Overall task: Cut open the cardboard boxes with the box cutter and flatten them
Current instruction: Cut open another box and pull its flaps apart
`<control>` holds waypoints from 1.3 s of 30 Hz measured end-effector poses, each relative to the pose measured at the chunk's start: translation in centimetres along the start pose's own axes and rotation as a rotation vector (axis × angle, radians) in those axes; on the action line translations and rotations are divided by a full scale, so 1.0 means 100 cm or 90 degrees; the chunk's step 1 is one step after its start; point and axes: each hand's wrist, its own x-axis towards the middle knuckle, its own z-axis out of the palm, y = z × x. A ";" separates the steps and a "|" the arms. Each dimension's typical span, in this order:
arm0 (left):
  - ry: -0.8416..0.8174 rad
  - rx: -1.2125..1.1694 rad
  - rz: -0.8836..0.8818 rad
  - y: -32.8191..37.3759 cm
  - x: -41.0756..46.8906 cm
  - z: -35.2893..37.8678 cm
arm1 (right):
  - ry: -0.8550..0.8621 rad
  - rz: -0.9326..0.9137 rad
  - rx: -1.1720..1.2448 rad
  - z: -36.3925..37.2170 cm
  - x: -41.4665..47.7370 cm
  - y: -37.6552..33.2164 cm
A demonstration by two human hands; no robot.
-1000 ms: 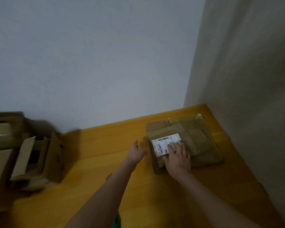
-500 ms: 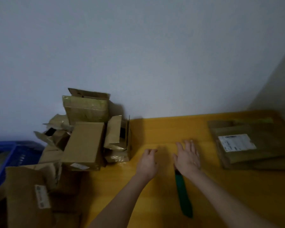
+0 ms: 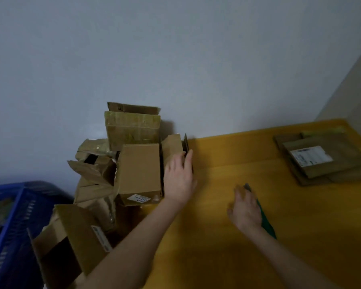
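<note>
Left hand [image 3: 178, 178] reaches forward from a long, bare forearm that crosses up from the bottom edge. Its fingers are straight and close together, laid against the right side of a small open box [image 3: 172, 145] at the edge of a pile of boxes [image 3: 139, 170]. The fingertips reach the box's upper edge. I cannot tell whether the thumb is hooked on anything.

Right hand [image 3: 246, 209] is blurred and hangs palm down, low over the yellow table [image 3: 217, 257], with its fingers loosely spread and nothing in its grasp. The green box cutter [image 3: 268, 225] lies on the table partly under that hand, its grey tip poking out past the fingers. Whether the hand touches it cannot be made out.

At the far right corner of the table a stack of flattened boxes [image 3: 340, 163] lies flat, well apart from both hands, with a white label [image 3: 310, 156] on top. A blue crate [image 3: 15, 215] stands left of the pile.
</note>
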 end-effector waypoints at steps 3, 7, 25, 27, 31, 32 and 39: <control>-0.135 0.105 -0.055 -0.018 0.027 -0.005 | -0.017 0.084 -0.016 0.006 0.001 0.028; -0.179 0.118 -0.126 -0.025 0.038 0.002 | -0.030 0.130 -0.038 0.018 0.005 0.053; 0.046 -0.599 -0.493 0.027 0.007 -0.090 | -0.051 0.047 0.949 -0.042 -0.030 -0.023; -0.087 -0.754 -0.606 0.037 -0.019 -0.077 | -0.081 0.030 1.012 -0.056 -0.035 -0.023; -0.297 -0.922 -0.772 0.029 -0.063 -0.032 | -0.183 0.037 1.050 -0.059 -0.046 -0.009; -0.342 -0.935 -0.789 0.025 -0.071 -0.024 | -0.204 0.052 1.051 -0.057 -0.048 -0.005; -0.482 -0.886 -0.769 0.015 -0.097 -0.002 | -0.277 0.147 0.973 -0.029 -0.049 0.007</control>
